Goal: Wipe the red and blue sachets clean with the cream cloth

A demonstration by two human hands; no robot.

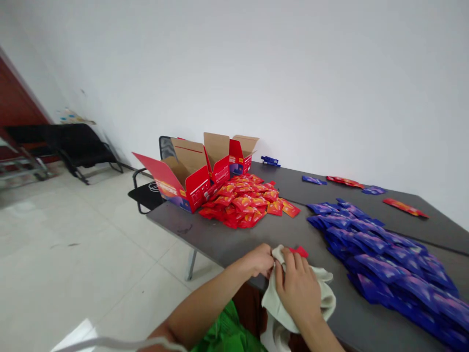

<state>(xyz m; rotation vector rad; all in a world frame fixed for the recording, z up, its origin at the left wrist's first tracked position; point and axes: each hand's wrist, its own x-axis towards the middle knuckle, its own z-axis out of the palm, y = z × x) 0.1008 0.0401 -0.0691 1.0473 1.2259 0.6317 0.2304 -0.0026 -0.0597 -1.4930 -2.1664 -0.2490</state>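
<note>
A pale cream cloth (284,310) hangs over the table's near edge, bunched at its top. My left hand (262,260) is closed at the cloth's upper left corner, its fingers pinching the fabric. My right hand (301,288) lies over the cloth with its fingers bent and pressed against the fabric. Just behind the right fingers a small red piece (301,251) shows; the rest of it is hidden. Beyond the hands is a heap of red-orange packets (244,200). Rows of overlapping blue-purple packets (381,249) lie to the right.
Open red cartons (198,188) stand at the table's far left. Along the back of the grey table (220,244) lie a few packets, including a red one (405,207) and a dark blue bundle (270,161). A black chair (144,195) stands behind the table's left edge.
</note>
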